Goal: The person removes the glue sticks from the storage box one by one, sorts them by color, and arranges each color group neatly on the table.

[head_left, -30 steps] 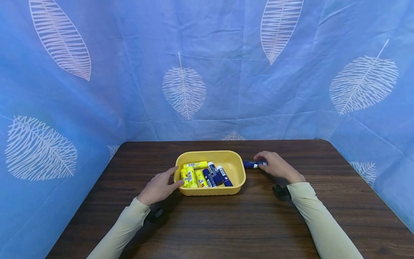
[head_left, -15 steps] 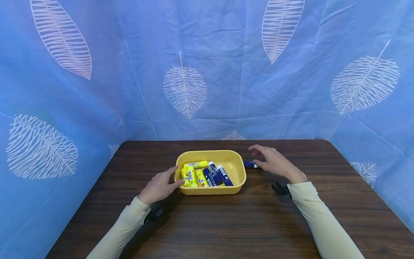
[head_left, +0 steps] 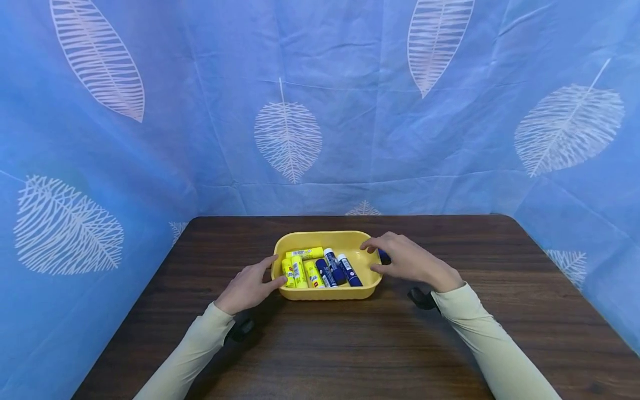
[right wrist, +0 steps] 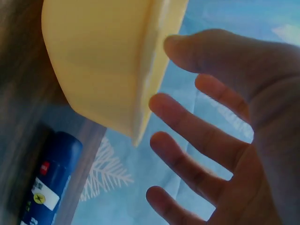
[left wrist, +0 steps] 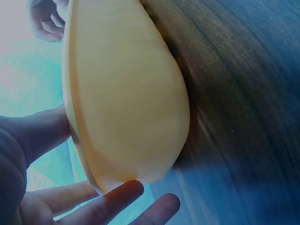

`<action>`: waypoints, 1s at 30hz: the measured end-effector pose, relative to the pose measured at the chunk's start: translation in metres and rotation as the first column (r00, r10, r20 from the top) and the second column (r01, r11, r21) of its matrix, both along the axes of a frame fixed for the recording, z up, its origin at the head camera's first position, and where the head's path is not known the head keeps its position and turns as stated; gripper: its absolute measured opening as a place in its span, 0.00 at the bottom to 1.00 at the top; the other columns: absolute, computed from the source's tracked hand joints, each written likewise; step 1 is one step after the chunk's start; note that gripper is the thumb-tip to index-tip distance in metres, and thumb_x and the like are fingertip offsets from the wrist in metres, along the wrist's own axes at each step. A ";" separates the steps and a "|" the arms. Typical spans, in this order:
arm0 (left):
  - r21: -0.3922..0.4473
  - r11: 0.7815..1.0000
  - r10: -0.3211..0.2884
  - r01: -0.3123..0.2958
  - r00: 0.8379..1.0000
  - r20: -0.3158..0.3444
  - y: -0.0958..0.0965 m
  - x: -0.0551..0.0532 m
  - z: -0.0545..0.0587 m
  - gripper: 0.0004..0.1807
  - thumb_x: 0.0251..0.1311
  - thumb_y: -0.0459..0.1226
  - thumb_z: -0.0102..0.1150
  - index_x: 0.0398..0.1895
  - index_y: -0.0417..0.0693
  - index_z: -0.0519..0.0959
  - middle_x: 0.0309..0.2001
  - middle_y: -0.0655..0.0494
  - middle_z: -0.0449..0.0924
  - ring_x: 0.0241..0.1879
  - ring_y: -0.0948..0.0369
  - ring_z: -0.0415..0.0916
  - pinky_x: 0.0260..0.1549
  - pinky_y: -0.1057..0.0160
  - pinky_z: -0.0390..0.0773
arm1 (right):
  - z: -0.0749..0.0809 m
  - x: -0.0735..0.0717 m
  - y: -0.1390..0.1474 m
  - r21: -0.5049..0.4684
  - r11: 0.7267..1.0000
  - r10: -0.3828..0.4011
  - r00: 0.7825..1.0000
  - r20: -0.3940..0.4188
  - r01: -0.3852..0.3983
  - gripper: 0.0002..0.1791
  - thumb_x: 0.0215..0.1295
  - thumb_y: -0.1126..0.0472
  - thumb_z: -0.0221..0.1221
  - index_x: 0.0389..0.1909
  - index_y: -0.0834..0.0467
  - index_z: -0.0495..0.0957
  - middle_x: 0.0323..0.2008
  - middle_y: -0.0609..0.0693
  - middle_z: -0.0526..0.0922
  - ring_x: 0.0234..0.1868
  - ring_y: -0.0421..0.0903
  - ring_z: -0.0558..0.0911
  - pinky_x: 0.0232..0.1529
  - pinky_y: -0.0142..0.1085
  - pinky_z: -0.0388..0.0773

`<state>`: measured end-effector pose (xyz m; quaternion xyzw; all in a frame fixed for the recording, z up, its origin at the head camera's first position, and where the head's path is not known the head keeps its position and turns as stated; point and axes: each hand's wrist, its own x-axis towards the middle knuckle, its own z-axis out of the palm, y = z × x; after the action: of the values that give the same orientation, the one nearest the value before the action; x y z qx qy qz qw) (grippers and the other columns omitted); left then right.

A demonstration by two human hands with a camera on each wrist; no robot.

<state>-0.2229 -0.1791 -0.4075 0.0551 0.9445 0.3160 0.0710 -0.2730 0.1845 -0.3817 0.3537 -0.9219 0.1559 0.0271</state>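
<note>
- The blue cloth (head_left: pixel 340 139), printed with white leaves, stands behind the table's far edge and at both its sides.
- The dark wooden table (head_left: pixel 320 344) spreads out in front of you and carries everything you are working with.
- Your pale left sleeve (head_left: pixel 185 350) and pale right sleeve (head_left: pixel 487 339) reach in over the table from its near side.
- The yellow basket (head_left: pixel 325 295) sits nearer the table's far edge, about midway between its side edges, with its long sides running left to right.
- Your left hand (head_left: pixel 247 289) is at the basket's left end, thumb and fingers spread apart and nearly straight; the thumb reaches over the rim and the fingers lie by the end wall.
- Your right hand (head_left: pixel 407 258) is at the basket's right end with thumb and fingers apart, holding nothing; you cannot tell whether a fingertip touches the rim.
- A black wrist device (head_left: pixel 241 329) shows under your left wrist, and a second black device (head_left: pixel 422 298) under your right.
- One loose blue tube (right wrist: pixel 51 178) lies on the table just beyond the basket's right end, partly hidden by your right hand in the head view.
- Three blue tubes (head_left: pixel 350 271) lie slanted around the basket's middle.
- Four yellow tubes (head_left: pixel 299 272) fill its left part; one lies crosswise near the far wall.
</note>
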 end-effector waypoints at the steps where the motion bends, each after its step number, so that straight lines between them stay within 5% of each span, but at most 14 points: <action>1: 0.003 1.000 0.001 -0.001 1.000 0.003 0.000 0.000 0.000 0.38 0.69 0.48 0.63 0.77 0.45 0.63 0.72 0.41 0.71 0.68 0.43 0.72 0.65 0.36 0.71 | -0.001 0.000 -0.002 0.016 1.000 0.013 1.000 0.002 -0.013 0.23 0.64 0.56 0.70 0.60 0.54 0.81 0.49 0.49 0.87 0.54 0.52 0.80 0.51 0.50 0.78; 14: 0.006 1.000 -0.003 0.003 1.000 0.006 -0.002 -0.003 -0.002 0.38 0.69 0.49 0.63 0.77 0.45 0.63 0.71 0.42 0.71 0.67 0.44 0.72 0.65 0.37 0.72 | 0.001 -0.012 -0.023 0.208 0.973 0.092 0.995 0.045 -0.100 0.20 0.62 0.58 0.71 0.56 0.51 0.83 0.48 0.47 0.87 0.54 0.50 0.82 0.66 0.66 0.64; 22: 0.011 1.000 -0.006 0.006 1.000 0.008 -0.001 -0.002 0.001 0.39 0.68 0.49 0.63 0.77 0.44 0.64 0.71 0.42 0.71 0.67 0.44 0.73 0.65 0.37 0.72 | -0.005 -0.019 -0.033 0.265 0.956 0.119 0.991 0.053 -0.129 0.17 0.62 0.58 0.71 0.52 0.48 0.85 0.43 0.45 0.88 0.44 0.44 0.84 0.48 0.49 0.71; 30: 0.016 1.000 0.000 0.000 1.000 0.009 -0.001 -0.001 0.001 0.38 0.68 0.48 0.64 0.77 0.45 0.64 0.72 0.42 0.71 0.68 0.43 0.71 0.65 0.37 0.71 | -0.006 -0.026 -0.041 0.263 0.940 0.187 0.972 0.142 -0.219 0.16 0.67 0.64 0.65 0.53 0.49 0.84 0.44 0.47 0.88 0.37 0.39 0.83 0.43 0.40 0.82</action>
<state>-0.2240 -0.1804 -0.4067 0.0541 0.9417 0.3235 0.0750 -0.2988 0.1435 -0.3878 0.4378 -0.8931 0.0478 -0.0921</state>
